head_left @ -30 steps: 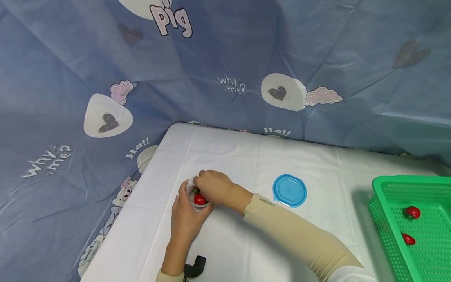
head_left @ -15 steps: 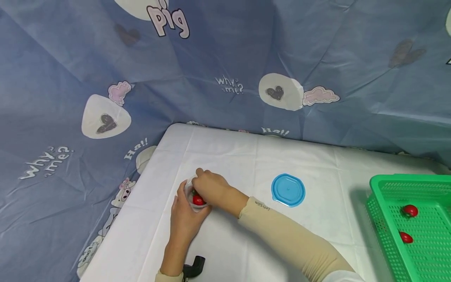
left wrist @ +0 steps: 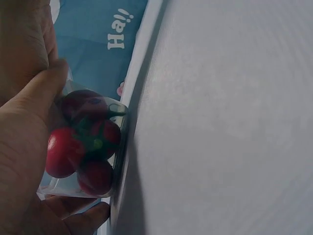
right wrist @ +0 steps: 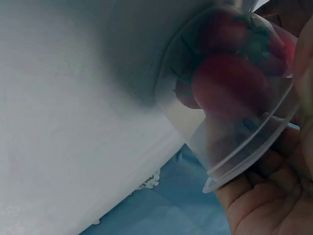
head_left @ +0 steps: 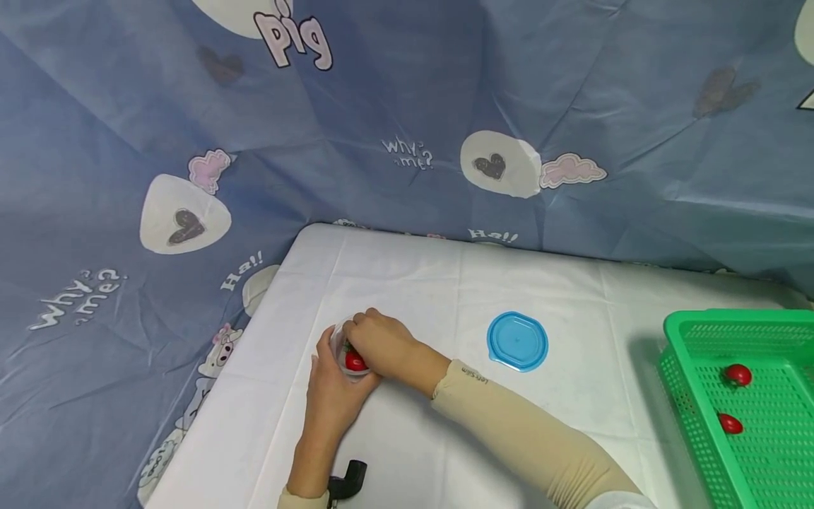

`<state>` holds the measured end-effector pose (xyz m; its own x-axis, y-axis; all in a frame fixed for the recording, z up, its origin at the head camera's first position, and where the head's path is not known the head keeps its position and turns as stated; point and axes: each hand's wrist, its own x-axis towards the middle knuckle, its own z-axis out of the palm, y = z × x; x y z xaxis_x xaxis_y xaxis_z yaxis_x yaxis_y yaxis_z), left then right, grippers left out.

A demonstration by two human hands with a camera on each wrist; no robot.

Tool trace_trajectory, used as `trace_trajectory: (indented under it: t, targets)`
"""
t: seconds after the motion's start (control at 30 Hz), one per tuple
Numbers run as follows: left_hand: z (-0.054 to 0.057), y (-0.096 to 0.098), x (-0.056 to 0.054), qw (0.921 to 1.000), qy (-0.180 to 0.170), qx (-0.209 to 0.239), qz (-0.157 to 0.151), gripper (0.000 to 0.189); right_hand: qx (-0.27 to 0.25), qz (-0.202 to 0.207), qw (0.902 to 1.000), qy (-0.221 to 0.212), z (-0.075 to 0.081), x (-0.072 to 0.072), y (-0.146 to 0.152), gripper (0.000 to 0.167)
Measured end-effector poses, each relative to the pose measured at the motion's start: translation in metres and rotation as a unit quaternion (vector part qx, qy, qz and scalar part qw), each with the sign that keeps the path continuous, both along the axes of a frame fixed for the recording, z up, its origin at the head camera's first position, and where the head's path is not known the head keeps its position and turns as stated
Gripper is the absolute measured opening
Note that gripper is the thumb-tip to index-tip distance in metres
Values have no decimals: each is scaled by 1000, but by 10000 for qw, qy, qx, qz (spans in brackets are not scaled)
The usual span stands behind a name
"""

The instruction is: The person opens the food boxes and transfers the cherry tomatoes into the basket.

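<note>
My left hand grips a small clear plastic tub from the near left, thumb and fingers spread round its sides. Several cherry tomatoes with green stems lie inside, down at the tub's base, which meets the white cloth. From the right my right hand reaches over the rim, its fingers bent down into the mouth beside a red tomato. Those fingertips are hidden in the head view, and I cannot tell whether they hold a tomato.
A blue lid lies flat on the white-covered table, right of the hands. At the right edge stands a green mesh basket with two red tomatoes in view. Blue printed fabric hangs behind and to the left.
The right hand has shifted and turned slightly inside the tub's mouth. The left hand keeps its grip. The whole head view has drifted a little.
</note>
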<state>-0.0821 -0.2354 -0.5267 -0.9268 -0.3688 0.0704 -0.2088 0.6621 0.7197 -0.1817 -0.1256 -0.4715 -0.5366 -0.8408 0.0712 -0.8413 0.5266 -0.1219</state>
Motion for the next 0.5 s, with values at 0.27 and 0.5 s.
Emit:
trace_trajectory:
  t: [0.27,0.5]
  targets:
    - [1,0,0,9999,1,118,-9,109,-289,10,9996,38,-2,2,3,29]
    - [-1,-1,2,9999,-49,99,-55,112,-393,2,9992,29,-3,4,3,28]
